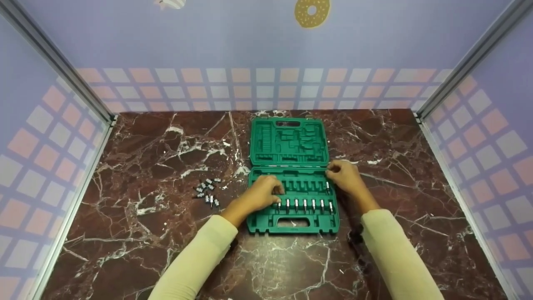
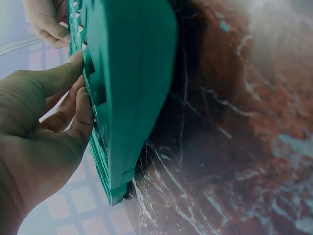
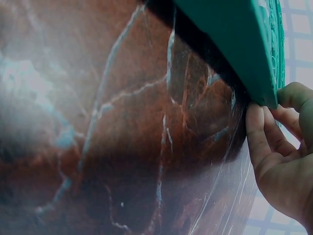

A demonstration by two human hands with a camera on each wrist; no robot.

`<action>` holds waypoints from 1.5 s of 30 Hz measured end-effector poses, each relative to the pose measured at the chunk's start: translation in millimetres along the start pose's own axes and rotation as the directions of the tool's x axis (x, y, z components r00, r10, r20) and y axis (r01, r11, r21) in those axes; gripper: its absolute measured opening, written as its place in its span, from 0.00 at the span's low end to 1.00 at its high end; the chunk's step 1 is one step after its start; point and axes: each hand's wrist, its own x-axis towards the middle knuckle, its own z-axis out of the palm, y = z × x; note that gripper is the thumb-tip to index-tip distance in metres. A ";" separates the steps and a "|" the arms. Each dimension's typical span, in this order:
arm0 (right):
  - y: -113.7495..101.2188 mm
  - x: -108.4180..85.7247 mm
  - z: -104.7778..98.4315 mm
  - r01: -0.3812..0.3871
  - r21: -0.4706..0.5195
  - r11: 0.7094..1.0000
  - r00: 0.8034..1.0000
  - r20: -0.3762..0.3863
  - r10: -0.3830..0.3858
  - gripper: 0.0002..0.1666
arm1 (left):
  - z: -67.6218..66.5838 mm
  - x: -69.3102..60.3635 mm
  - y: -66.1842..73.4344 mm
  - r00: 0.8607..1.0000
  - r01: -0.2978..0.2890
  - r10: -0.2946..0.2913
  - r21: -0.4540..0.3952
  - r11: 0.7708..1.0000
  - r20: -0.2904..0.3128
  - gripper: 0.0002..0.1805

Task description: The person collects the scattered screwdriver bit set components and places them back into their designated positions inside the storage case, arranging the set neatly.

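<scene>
An open green socket case (image 1: pixel 291 230) lies on the marbled table, its lid (image 1: pixel 291 143) folded back. Along the front row of its base stand several metal bit sockets (image 1: pixel 305 205), and a single bit socket (image 1: pixel 327 186) sits at the right end of the rear row. My left hand (image 1: pixel 260 193) is over the left part of the base, thumb at the leftmost socket of the front row, the other fingers bent and apart from the thumb. At the base's right rear corner, my right hand (image 1: pixel 345 178) grips the case edge between thumb and fingers, as the right wrist view shows.
Left of the case, a loose pile of bit sockets (image 1: pixel 208 191) lies on the table (image 1: pixel 137 233). Patterned panels (image 1: pixel 266 46) wall in the back and both sides. The raised lid side reaches toward the back panel.
</scene>
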 end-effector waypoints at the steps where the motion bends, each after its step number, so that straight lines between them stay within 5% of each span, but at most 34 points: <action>1: -0.3 0.5 -0.2 0.001 -0.002 1.000 1.000 0.000 -0.001 0.08 | -0.3 0.5 0.0 1.000 0.001 -0.001 0.004 1.000 -0.004 0.09; 19: -2.7 2.8 -1.3 0.013 0.004 1.000 1.000 0.015 -0.013 0.07 | -1.3 -5.6 -6.4 0.998 -0.034 0.029 -0.077 0.996 -0.057 0.09; 32: -1.0 0.5 0.3 0.012 0.011 1.000 1.000 0.016 -0.012 0.07 | -15.5 -26.2 -11.7 0.992 -0.029 0.007 -0.180 0.983 -0.123 0.15; 45: 0.7 1.3 -2.6 0.000 -0.027 1.000 1.000 0.006 0.000 0.08 | -49.0 -58.3 -28.9 0.957 -0.041 -0.012 -0.178 0.983 -0.288 0.18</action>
